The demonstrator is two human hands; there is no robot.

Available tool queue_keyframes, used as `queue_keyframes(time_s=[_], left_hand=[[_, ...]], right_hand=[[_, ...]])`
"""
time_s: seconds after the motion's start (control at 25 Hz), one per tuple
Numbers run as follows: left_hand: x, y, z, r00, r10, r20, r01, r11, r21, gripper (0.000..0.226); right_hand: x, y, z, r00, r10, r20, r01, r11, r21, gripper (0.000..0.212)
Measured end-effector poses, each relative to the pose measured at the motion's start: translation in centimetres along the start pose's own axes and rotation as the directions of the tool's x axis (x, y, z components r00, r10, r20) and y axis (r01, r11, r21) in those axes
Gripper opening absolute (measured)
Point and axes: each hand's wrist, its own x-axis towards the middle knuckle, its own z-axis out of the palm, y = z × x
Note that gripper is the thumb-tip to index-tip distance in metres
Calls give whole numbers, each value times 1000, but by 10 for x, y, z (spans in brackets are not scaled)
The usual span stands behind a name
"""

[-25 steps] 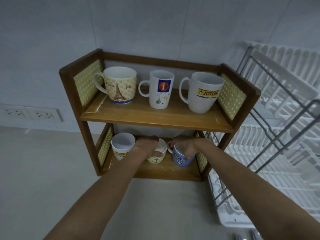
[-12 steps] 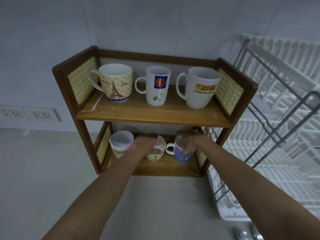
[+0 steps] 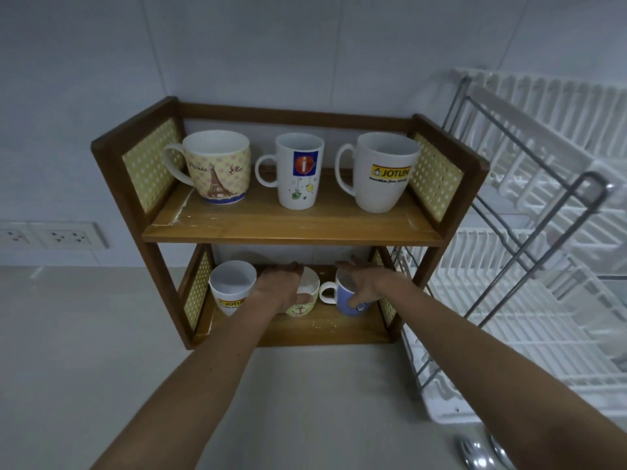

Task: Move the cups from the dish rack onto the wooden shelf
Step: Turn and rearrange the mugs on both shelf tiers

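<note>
- At frame centre, the wooden shelf (image 3: 291, 228) holds six cups: three per tier.
- Upper tier: Paris cup (image 3: 217, 167), "i" cup (image 3: 298, 171), "JOTUN" cup (image 3: 385, 173).
- Lower tier: small "JOTUN" cup (image 3: 230, 290); left hand (image 3: 281, 288), fingers loosely holding the anchor cup (image 3: 303, 305); right hand (image 3: 364, 283), fingers wrapping the blue cup (image 3: 349, 301).
- Right: one dish rack (image 3: 529, 266).

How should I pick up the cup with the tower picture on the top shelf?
Judging by its pose, grip the Eiffel Tower mug by its handle, which sticks out to the left. Come from the front-left, since the wooden shelf is open at the front and its side panel stands close beside the handle.
</note>
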Motion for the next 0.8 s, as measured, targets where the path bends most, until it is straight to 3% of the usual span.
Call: queue_keyframes(time_s=[0.08, 0.16, 0.36, 0.6, 0.8], left_hand=[[-14, 5, 6, 997, -16, -70, 17, 1000, 17, 77], [-38, 14, 18, 982, -39, -187, 33, 999, -36, 73], [-133, 74, 66, 880, -142, -453, -45, 925, -378, 52], [-200, 191, 97, 868, -85, -490, -198, 845, -496, 36], [-211, 280, 113, 894, 78, -441, -287, 856, -431, 31]], right_hand=[[-19, -14, 11, 985, 56, -163, -50, 998, 44, 90], [-49, -32, 36, 920, 98, -380, -28, 982, 185, 82], [-154, -55, 134, 823, 47, -566, 206, 904, 374, 69], [-243, 11, 208, 725, 154, -671, 181, 898, 401, 35], [-291, 82, 251, 700, 319, -639, -21, 903, 428, 24]])
